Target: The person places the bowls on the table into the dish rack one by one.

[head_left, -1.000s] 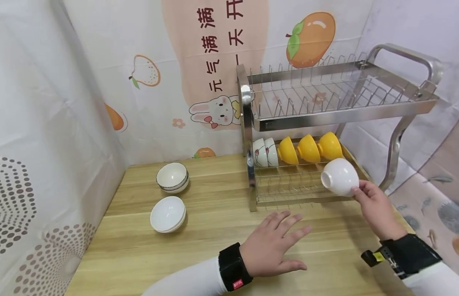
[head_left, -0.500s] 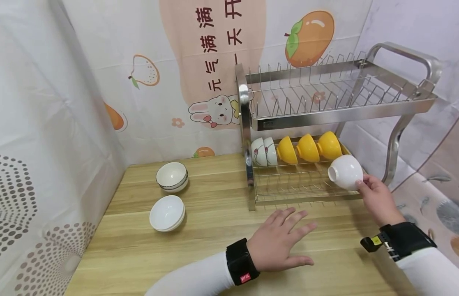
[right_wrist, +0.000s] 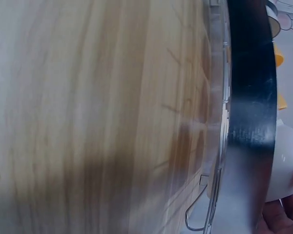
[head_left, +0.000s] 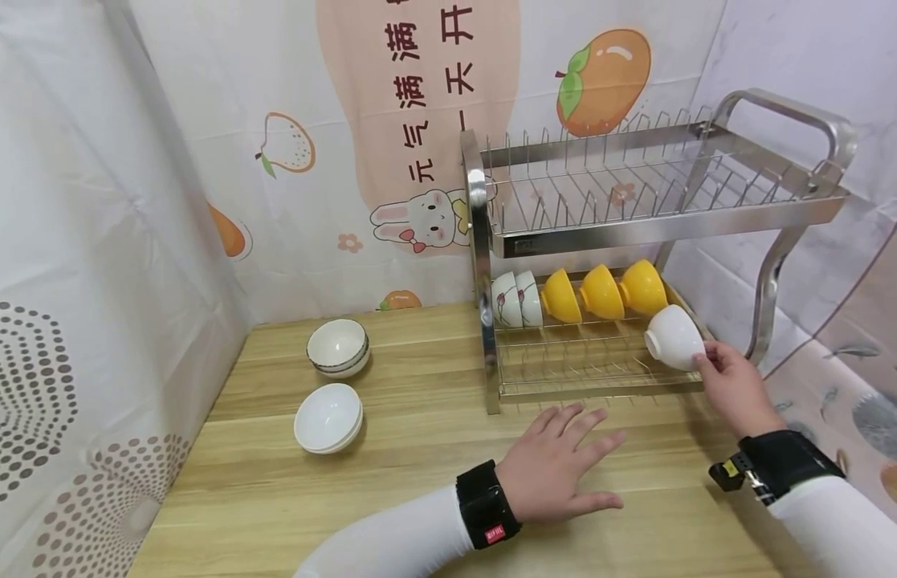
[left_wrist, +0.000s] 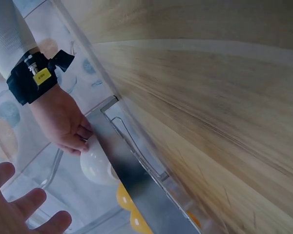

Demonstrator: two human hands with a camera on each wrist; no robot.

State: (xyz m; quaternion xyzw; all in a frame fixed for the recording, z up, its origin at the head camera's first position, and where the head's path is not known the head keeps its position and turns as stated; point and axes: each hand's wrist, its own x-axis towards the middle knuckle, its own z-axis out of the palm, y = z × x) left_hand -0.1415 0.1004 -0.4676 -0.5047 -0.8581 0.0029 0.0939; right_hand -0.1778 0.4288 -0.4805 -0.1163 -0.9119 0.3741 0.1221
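Note:
My right hand point(head_left: 737, 389) pinches the rim of a white bowl point(head_left: 674, 337) at the right end of the rack's lower shelf. The bowl lies tipped on its side, its foot facing left. In the right wrist view, the white bowl point(right_wrist: 285, 163) shows behind the shelf's metal edge, with fingertips point(right_wrist: 278, 217) at its rim. My left hand point(head_left: 556, 466) hovers over the table in front of the rack with spread fingers, holding nothing. Behind the white bowl, several yellow bowls point(head_left: 602, 291) stand on edge in the rack, with two flower-patterned bowls point(head_left: 519, 299) at their left.
The two-tier metal dish rack point(head_left: 672, 225) stands at the right of the wooden table point(head_left: 419, 417). Left on the table are a stack of dark-rimmed bowls point(head_left: 337, 345) and a stack of plain white bowls point(head_left: 328, 417). Printed cloth point(head_left: 311, 241) hangs behind.
The right hand has moved the white bowl slightly right and back, down into the lower shelf. The left hand has drifted a little to the right, fingers still spread.

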